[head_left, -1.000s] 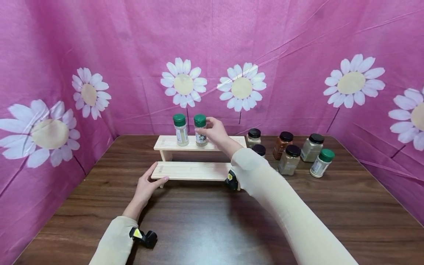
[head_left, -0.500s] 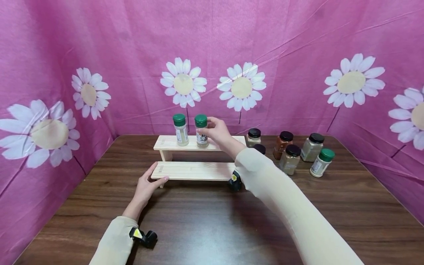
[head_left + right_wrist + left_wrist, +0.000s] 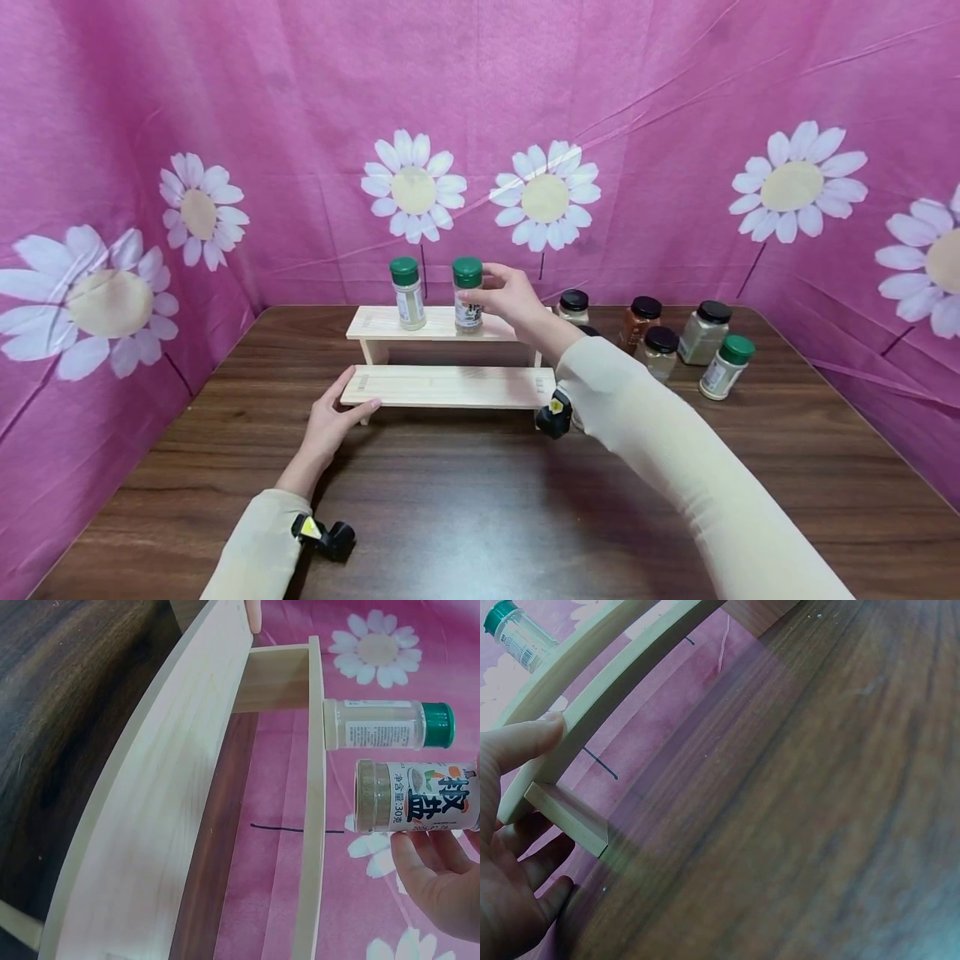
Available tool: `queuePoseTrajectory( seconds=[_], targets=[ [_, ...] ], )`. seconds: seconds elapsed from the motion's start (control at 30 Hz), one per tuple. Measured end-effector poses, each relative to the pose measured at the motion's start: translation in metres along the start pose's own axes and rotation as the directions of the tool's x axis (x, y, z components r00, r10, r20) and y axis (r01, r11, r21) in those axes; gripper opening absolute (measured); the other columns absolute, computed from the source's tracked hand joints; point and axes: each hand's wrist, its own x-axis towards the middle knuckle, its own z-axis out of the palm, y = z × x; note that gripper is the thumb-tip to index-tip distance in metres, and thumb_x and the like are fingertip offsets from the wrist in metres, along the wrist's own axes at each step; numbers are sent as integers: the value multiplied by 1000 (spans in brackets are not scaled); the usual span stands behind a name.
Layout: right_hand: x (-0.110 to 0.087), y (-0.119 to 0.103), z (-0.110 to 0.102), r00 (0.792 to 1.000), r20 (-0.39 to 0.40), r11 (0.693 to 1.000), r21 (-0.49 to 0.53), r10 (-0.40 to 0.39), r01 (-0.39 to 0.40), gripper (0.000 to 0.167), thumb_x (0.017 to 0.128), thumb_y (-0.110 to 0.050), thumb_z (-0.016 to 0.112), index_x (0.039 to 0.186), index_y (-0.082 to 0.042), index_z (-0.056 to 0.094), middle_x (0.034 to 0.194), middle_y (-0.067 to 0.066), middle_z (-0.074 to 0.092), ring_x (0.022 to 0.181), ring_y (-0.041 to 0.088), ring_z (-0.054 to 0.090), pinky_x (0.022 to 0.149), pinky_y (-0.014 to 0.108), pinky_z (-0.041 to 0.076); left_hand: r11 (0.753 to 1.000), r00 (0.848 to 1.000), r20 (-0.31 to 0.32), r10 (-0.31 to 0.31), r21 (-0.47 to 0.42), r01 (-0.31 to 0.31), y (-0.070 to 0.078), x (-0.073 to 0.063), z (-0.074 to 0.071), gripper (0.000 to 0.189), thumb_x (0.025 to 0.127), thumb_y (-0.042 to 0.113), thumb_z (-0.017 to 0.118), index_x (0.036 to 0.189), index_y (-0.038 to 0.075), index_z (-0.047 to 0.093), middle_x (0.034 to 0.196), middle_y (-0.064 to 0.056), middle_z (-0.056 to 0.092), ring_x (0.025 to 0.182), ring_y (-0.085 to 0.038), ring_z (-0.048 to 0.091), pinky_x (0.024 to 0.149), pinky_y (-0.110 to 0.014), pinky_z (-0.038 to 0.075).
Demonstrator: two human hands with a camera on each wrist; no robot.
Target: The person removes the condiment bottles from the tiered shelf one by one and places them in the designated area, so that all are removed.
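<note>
A two-step wooden shelf rack (image 3: 450, 387) stands on the table. My left hand (image 3: 330, 423) grips the left end of its lower step, thumb on top and fingers around the end and below, as the left wrist view shows. Over the upper step, my right hand (image 3: 517, 302) holds a green-capped spice jar (image 3: 468, 317) upright, fingers and thumb around its side. A gap shows between this jar's base and the step in the right wrist view. Another green-capped spice jar (image 3: 410, 305) stands on the upper step to the left of it.
To the right of the rack stand several black-capped spice jars (image 3: 702, 335), partly behind my right arm, and one green-capped jar (image 3: 722, 372). A pink flowered cloth (image 3: 480, 100) hangs behind and beside the brown table (image 3: 420, 508).
My right hand has moved to the right along the upper step with the jar, widening the gap to the other jar. The left hand keeps its grip.
</note>
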Motion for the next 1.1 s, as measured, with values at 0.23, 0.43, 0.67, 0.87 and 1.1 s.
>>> queuePoseTrajectory(
  seconds=[0.23,0.43,0.67,0.87,1.1],
  targets=[
    [-9,-1,-15,1000,30,1000,25,5,-5,53,76,-12,67,124,-8,45,111,13,51,102,24,47,81,36,42,1000,1000,4,4,-12,-4,1,0,2,75,72,9,69,135,5,27,132,-14,33,116,-19,32,93,-26,27],
    [-19,-3,-31,999,43,999,52,5,-7,53,76,-9,66,125,-8,44,114,15,50,104,25,47,83,36,41,1000,1000,-1,2,-16,-2,0,0,3,76,72,10,70,134,5,28,132,-14,33,116,-19,32,95,-31,25],
    [-31,-4,-46,998,58,999,29,-32,30,50,77,-10,65,123,-5,45,113,16,50,104,26,47,84,37,39,1000,1000,-4,-12,-14,12,3,-1,2,75,73,9,69,135,6,28,132,-15,33,115,-19,33,94,-29,26],
    [-40,-2,-62,996,62,998,9,-58,57,51,77,-10,65,123,-3,44,113,18,50,102,25,48,85,36,39,1000,1000,1,-12,-10,12,5,-2,3,74,73,8,68,135,6,27,132,-16,33,114,-19,34,94,-27,26],
    [-51,-6,-81,997,50,998,32,-52,51,52,77,-10,65,124,-3,43,115,18,49,100,25,49,84,42,38,1000,1000,-1,-15,-7,15,5,-3,3,74,73,7,68,135,5,27,132,-15,32,115,-18,33,94,-26,25]
  ],
)
